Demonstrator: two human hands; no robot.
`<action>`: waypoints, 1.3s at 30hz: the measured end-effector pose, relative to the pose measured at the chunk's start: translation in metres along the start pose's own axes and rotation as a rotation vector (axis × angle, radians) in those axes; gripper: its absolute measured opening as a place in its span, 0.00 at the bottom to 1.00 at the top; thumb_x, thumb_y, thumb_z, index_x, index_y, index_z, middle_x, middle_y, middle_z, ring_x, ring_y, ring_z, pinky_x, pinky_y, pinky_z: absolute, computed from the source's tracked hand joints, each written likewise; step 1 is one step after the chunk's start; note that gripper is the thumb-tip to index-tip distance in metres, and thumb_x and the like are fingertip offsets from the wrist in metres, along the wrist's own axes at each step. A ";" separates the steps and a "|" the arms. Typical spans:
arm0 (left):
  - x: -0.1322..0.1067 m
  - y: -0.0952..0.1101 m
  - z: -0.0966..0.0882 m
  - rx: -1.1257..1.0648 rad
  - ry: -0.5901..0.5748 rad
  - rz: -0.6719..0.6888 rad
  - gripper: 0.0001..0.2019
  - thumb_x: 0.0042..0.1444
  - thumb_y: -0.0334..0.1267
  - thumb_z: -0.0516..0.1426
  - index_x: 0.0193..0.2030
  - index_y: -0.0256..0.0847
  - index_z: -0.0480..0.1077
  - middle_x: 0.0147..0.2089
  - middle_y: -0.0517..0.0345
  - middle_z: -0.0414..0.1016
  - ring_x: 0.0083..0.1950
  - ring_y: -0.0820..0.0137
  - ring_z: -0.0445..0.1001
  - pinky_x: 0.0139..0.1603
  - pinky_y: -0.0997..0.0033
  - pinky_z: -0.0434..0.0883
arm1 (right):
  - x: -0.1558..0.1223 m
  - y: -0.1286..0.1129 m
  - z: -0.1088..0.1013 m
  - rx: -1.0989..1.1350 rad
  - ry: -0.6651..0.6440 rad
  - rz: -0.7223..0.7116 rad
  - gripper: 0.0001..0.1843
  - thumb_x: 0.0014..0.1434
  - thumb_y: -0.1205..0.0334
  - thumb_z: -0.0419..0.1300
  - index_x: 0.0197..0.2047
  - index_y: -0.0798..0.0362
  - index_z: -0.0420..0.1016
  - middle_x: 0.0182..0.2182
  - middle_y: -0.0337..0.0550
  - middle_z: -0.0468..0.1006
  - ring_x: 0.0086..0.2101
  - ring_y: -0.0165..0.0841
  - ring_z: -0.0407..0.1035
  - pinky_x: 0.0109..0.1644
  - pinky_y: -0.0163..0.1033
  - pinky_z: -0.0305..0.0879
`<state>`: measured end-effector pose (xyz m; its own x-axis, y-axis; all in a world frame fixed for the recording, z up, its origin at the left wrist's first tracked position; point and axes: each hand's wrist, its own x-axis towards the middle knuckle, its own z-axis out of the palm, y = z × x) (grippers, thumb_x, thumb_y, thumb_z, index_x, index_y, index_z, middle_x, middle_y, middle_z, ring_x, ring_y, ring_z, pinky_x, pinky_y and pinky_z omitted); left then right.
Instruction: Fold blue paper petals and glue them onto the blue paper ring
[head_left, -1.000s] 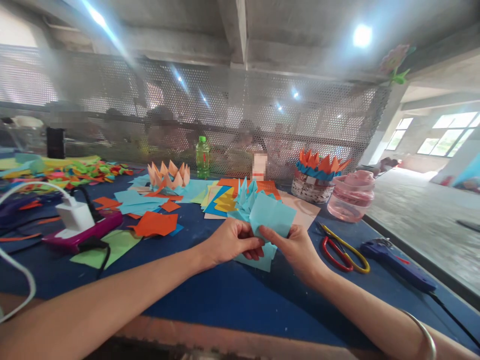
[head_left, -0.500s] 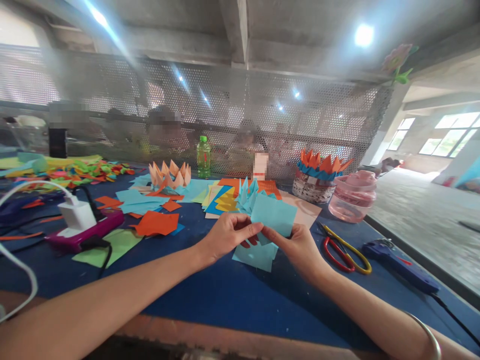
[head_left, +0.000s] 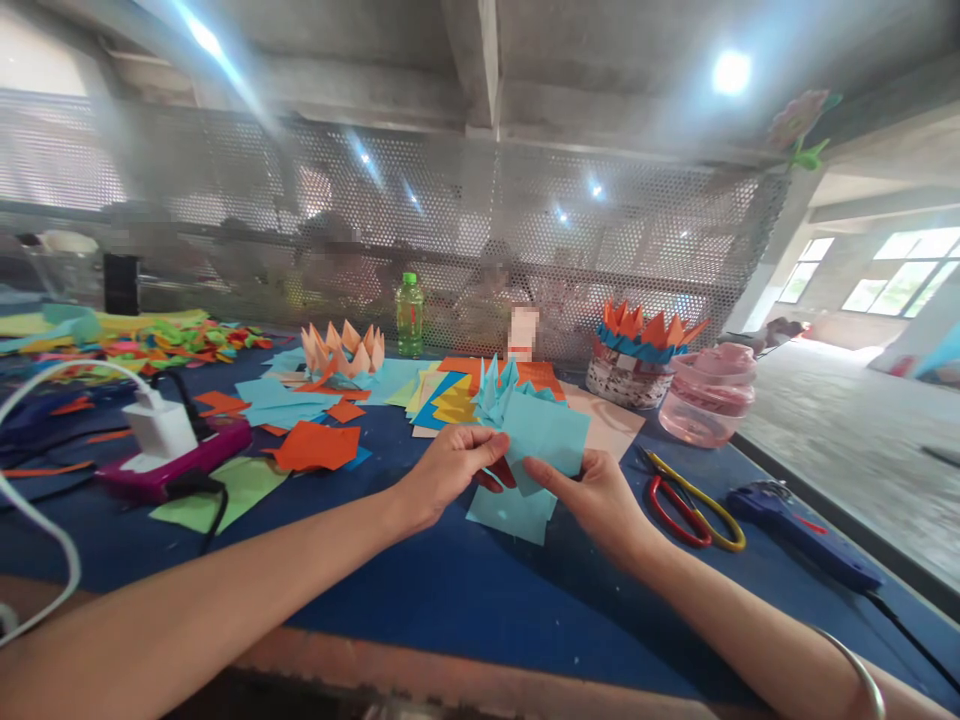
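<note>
A light-blue square of paper [head_left: 553, 432] is held up over the table between my two hands. My left hand [head_left: 469, 458] pinches its left edge between thumb and fingers. My right hand [head_left: 589, 490] grips the lower right part, thumb in front and fingers behind. On the table below lies another light-blue paper sheet [head_left: 510, 514]. Just behind the held square stand folded light-blue paper points [head_left: 496, 385], partly covered by it. To the right of my right hand are scissors [head_left: 694, 510] with one red and one yellow handle.
A blue glue gun [head_left: 806, 535] and a pink water bottle [head_left: 709, 395] are at the right. Orange-and-blue folded paper tops a bark-like pot [head_left: 628, 375]. A peach paper ring [head_left: 343, 352], a green bottle [head_left: 409, 315] and a purple power strip [head_left: 176, 460] with cables stand left.
My left fingers have shifted slightly up and left along the paper's edge. The paper is tilted a little differently, and the right thumb lies further onto it.
</note>
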<state>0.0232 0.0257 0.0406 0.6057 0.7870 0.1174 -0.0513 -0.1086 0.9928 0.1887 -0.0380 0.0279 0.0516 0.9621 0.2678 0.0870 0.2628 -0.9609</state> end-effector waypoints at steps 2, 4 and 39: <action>0.001 -0.001 0.001 0.002 0.005 0.002 0.19 0.50 0.52 0.60 0.25 0.35 0.71 0.22 0.58 0.71 0.28 0.72 0.72 0.29 0.75 0.68 | 0.001 0.001 0.000 -0.003 0.017 0.007 0.16 0.47 0.50 0.67 0.30 0.57 0.78 0.27 0.41 0.79 0.28 0.30 0.68 0.34 0.35 0.66; 0.002 0.000 0.001 0.020 0.024 0.014 0.18 0.48 0.51 0.61 0.25 0.35 0.71 0.23 0.58 0.72 0.27 0.73 0.71 0.30 0.74 0.69 | 0.001 0.002 0.000 -0.007 0.026 0.018 0.17 0.47 0.50 0.68 0.31 0.57 0.79 0.27 0.42 0.79 0.27 0.31 0.69 0.33 0.35 0.66; 0.004 -0.005 -0.002 0.083 -0.060 -0.069 0.21 0.50 0.56 0.59 0.37 0.39 0.63 0.29 0.60 0.72 0.26 0.71 0.75 0.27 0.72 0.71 | 0.010 0.004 -0.009 -0.017 0.165 -0.042 0.18 0.50 0.49 0.64 0.35 0.55 0.70 0.24 0.36 0.71 0.24 0.27 0.63 0.27 0.32 0.59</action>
<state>0.0243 0.0310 0.0362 0.6519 0.7570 0.0446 0.0564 -0.1070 0.9927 0.1980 -0.0278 0.0269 0.2101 0.9249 0.3169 0.1093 0.2998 -0.9477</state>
